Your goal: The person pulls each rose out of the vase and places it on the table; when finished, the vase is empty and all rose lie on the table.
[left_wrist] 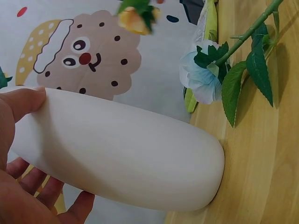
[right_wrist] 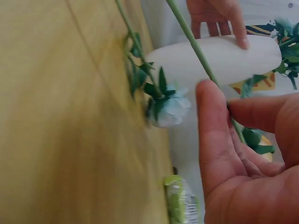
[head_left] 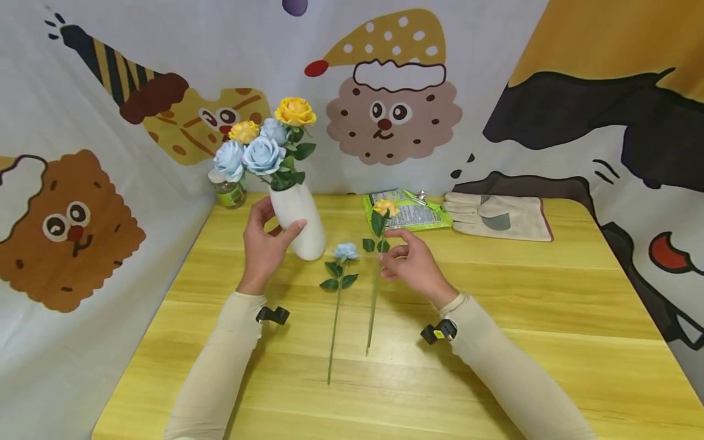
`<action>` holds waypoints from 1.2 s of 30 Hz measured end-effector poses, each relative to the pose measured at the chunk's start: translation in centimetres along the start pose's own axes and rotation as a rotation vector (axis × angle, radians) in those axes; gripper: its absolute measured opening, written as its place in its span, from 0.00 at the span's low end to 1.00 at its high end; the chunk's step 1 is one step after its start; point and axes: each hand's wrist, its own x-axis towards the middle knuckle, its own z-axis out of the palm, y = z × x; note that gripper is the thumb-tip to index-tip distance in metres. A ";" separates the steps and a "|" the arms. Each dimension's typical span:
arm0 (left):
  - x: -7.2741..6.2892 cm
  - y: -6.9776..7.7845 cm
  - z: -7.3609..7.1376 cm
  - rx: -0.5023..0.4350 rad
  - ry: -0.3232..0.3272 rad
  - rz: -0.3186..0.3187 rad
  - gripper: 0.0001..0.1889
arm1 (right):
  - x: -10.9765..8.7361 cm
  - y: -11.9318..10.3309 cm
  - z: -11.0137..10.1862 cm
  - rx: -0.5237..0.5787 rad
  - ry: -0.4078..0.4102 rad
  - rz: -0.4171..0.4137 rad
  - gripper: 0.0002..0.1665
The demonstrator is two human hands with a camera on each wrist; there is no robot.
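Observation:
My left hand [head_left: 265, 244] grips a white vase [head_left: 301, 223] by its upper part, thumb on the near side and fingers round the other. Yellow and light blue artificial roses [head_left: 264, 154] fill the vase, which leans slightly in the head view, its base at the table. My right hand [head_left: 411, 264] pinches the green stem of a yellow rose [head_left: 387, 208] between thumb and fingers, below the bloom. The stem [right_wrist: 192, 39] shows running through the pinch in the right wrist view. Between the hands a single light blue rose [head_left: 346, 251] lies on the table, stem toward me.
Behind the right hand lie a green packet [head_left: 415, 214] with a metal clip and a pale work glove [head_left: 497, 216]. A lidded jar [head_left: 228, 190] stands at the back left corner of the wooden table [head_left: 511, 293]. A cartoon-printed cloth [head_left: 484, 36] hangs behind.

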 end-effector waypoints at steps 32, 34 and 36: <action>0.1 0.2 0.1 0.011 0.003 -0.022 0.39 | -0.3 3.1 1.6 -0.171 -0.237 0.242 0.31; 0.1 0.2 0.1 0.013 0.003 -0.025 0.39 | -0.3 3.0 1.5 -0.188 -0.231 0.236 0.31; 0.1 0.2 0.1 0.011 0.001 -0.026 0.39 | -0.3 2.7 1.3 -0.199 -0.227 0.228 0.30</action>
